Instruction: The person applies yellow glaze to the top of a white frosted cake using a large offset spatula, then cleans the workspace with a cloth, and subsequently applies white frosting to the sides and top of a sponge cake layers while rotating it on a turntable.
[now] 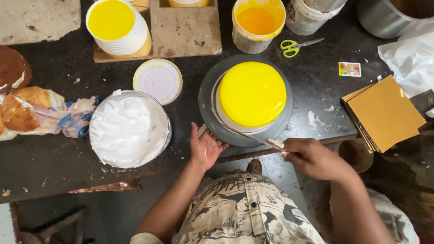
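Note:
A round cake with a glossy yellow top [252, 93] sits on a grey turntable [208, 106] at the dark counter's front edge. My right hand [312, 158] grips a palette knife [253, 137] whose blade lies against the cake's lower edge; white cream clings to the handle end. Beside the turntable's near-left rim, my left hand [205, 147] is open, palm up, touching or nearly touching that rim.
A bowl of white whipped cream [129, 129] stands to the left, a white lid [158, 80] behind it. Yellow glaze tubs [116, 25] [257, 22], green-handled scissors [294, 46], gold cake boards [384, 113], a small card [349, 69] and sponge cakes [22, 108] surround the work spot.

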